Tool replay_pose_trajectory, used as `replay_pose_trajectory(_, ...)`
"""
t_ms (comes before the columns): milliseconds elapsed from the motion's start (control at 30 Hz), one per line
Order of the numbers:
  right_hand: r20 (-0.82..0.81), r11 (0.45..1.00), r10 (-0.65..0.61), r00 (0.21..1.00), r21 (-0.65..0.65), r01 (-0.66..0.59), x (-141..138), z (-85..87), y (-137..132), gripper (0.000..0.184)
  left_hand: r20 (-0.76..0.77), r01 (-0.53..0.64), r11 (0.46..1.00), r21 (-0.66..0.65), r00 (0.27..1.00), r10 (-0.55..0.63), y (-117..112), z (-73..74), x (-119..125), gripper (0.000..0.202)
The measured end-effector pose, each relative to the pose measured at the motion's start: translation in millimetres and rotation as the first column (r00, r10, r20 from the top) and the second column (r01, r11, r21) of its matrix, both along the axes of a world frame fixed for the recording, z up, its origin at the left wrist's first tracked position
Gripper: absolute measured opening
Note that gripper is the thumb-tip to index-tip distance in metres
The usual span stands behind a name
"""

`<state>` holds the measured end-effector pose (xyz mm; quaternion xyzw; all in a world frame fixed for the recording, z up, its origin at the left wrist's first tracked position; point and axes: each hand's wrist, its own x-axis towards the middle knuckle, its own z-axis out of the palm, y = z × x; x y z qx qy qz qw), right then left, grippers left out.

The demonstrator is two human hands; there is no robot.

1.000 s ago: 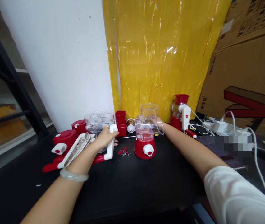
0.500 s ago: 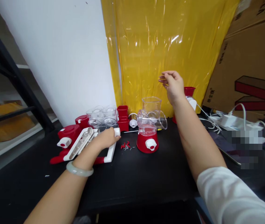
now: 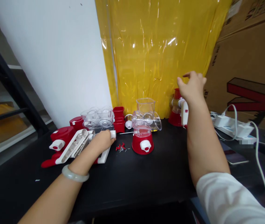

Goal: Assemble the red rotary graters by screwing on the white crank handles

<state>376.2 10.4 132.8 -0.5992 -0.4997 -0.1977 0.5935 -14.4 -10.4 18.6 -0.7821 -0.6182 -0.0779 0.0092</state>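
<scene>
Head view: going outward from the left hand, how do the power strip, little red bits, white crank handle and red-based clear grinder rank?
1. The white crank handle, gripped by the left hand itself.
2. The little red bits, just to its right.
3. The red-based clear grinder, further right, mid-scene.
4. The power strip, far off on the right side.

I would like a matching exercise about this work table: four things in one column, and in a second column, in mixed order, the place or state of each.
Column one:
1. left hand
2. right hand
3. small red pieces
4. bracelet

Column two:
A. raised in front of the yellow sheet
B. around the left wrist
C. grips the white crank handle
D. lie on the black table, beside the red base

Pairs: 1-C, 2-A, 3-D, 4-B
</scene>
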Motion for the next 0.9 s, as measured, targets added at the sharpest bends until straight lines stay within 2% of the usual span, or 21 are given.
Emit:
replay_pose_trajectory(67, -0.092, 0.984, -0.152, 0.984, -0.107, 0.142, 22.5, -4.7, -1.8, 0.039, -0.081, -0.003, 1.000, 0.029, 0.997, 0.006, -2.4, -1.2, 1.8, 0.031)
replay_pose_trajectory(133, -0.147, 0.970, -0.173, 0.974, -0.195, 0.143, 34.6, -5.4, -2.1, 0.042, -0.139, -0.007, 0.999, 0.046, 0.990, 0.013, -4.8, -2.3, 3.5, 0.032)
replay_pose_trajectory(167, -0.162, 0.977, -0.141, 0.977, -0.180, 0.111, 35.5, -3.7, -2.2, 0.039, -0.151, -0.009, 0.999, 0.048, 0.988, 0.016, -5.6, -2.8, 4.1, 0.032)
replay_pose_trajectory(233, -0.148, 0.997, 0.010, 0.989, -0.069, -0.020, 26.3, 2.6, -3.8, 0.031, -0.175, -0.010, 0.999, 0.048, 0.984, 0.019, -6.9, -3.0, 4.8, 0.031)
replay_pose_trajectory(300, -0.063, 0.973, 0.229, 0.971, 0.000, -0.230, 3.6, 9.6, -9.0, 0.033, -0.191, -0.019, 0.999, 0.036, 0.981, 0.026, -8.8, -1.2, 6.2, 0.030)
replay_pose_trajectory(400, 0.082, 0.886, 0.462, 0.883, -0.083, -0.456, -43.8, 13.9, -23.0, 0.040, -0.185, -0.021, 0.993, 0.119, 0.982, 0.043, -17.4, 5.0, 14.3, 0.032)
replay_pose_trajectory(433, 0.138, 0.856, 0.515, 0.846, -0.133, -0.499, -59.6, 13.2, -28.2, 0.044, -0.166, -0.008, 0.982, 0.190, 0.985, 0.040, -22.5, 6.9, 19.3, 0.034)
replay_pose_trajectory(500, 0.204, 0.797, 0.597, 0.776, -0.260, -0.545, -86.7, 9.7, -37.2, 0.051, -0.090, 0.076, 0.939, 0.335, 0.995, -0.048, -35.1, 7.9, 32.2, 0.042)
replay_pose_trajectory(533, 0.228, 0.768, 0.629, 0.743, -0.331, -0.548, -97.4, 7.6, -40.5, 0.053, -0.026, 0.116, 0.922, 0.369, 0.993, -0.115, -41.9, 6.3, 39.3, 0.045)
replay_pose_trajectory(600, 0.259, 0.733, 0.656, 0.709, -0.442, -0.517, -112.4, 4.2, -44.5, 0.059, 0.057, 0.205, 0.926, 0.317, 0.970, -0.235, -54.7, -0.4, 52.2, 0.050)
replay_pose_trajectory(667, 0.284, 0.729, 0.642, 0.712, -0.513, -0.453, -120.4, 2.9, -46.4, 0.063, 0.087, 0.268, 0.928, 0.261, 0.950, -0.299, -63.7, -9.2, 61.1, 0.055)
replay_pose_trajectory(800, 0.336, 0.754, 0.576, 0.745, -0.570, -0.325, -124.5, 4.8, -49.3, 0.068, 0.163, 0.279, 0.930, 0.239, 0.933, -0.322, -67.3, -18.8, 65.0, 0.055)
replay_pose_trajectory(900, 0.347, 0.763, 0.556, 0.755, -0.575, -0.296, -123.7, 4.8, -48.9, 0.062, 0.305, 0.266, 0.950, 0.160, 0.902, -0.304, -62.1, -19.0, 63.3, 0.056)
